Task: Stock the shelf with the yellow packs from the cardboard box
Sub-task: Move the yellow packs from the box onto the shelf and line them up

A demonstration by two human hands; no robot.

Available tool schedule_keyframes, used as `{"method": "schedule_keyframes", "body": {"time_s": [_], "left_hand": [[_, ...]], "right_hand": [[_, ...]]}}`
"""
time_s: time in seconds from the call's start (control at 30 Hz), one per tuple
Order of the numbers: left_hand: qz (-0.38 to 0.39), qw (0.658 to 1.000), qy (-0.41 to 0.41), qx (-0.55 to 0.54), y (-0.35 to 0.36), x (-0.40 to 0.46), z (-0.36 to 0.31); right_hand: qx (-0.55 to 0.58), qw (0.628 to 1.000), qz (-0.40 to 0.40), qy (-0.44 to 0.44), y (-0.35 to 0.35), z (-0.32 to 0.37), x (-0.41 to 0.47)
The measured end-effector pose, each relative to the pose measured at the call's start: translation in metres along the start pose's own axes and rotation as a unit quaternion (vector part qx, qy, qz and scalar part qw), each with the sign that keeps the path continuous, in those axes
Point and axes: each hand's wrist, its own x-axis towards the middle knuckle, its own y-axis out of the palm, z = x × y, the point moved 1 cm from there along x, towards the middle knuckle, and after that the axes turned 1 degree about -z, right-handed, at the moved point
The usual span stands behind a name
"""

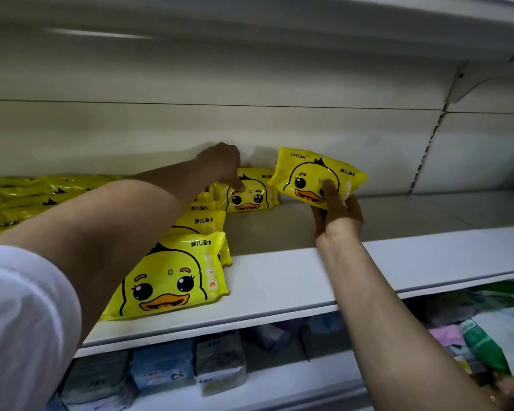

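From the head camera, a white shelf runs across the frame; a row of yellow packs with a duck face stands on it, front to back, the nearest at the shelf's front edge, the farthest, the rear pack, against the back wall; more yellow packs lie at far left, blurred. The left hand reaches in over the row, fingers curled down onto the top of the rear pack, thumb pressed on its face; whether it grips or only steadies the pack cannot be told. The right hand holds another pack, the held pack, raised off the shelf and tilted, just right of the rear one, thumb on its front, fingers behind. A white sleeve fills the lower left; on the lower shelf sit blue and white packets; the cardboard box is not in view.
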Motion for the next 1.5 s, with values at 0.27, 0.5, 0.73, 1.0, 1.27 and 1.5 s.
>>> {"method": "schedule_keyframes", "body": {"time_s": [0.27, 0.5, 0.73, 1.0, 1.27, 1.5], "left_hand": [[-0.042, 0.998, 0.007, 0.039, -0.002, -0.003, -0.001], [-0.164, 0.968, 0.057, -0.181, -0.043, -0.018, -0.026], [0.084, 0.967, 0.168, -0.172, -0.043, -0.022, -0.051], [0.11, 0.98, 0.14, -0.094, -0.024, -0.012, -0.038], [0.164, 0.974, 0.067, -0.144, -0.015, -0.008, -0.024], [0.164, 0.983, 0.022, -0.085, -0.015, -0.01, -0.019]], "right_hand": [[-0.011, 1.0, -0.003, -0.004, -0.001, 0.003, 0.0], [-0.045, 0.999, 0.02, 0.021, 0.002, 0.0, -0.001], [-0.131, 0.983, 0.1, 0.084, 0.008, -0.007, -0.009], [-0.192, 0.968, 0.113, 0.111, 0.015, -0.007, -0.01], [-0.26, 0.949, 0.114, 0.135, 0.017, -0.01, -0.007], [-0.276, 0.939, 0.131, 0.155, 0.015, -0.014, -0.008]]}}
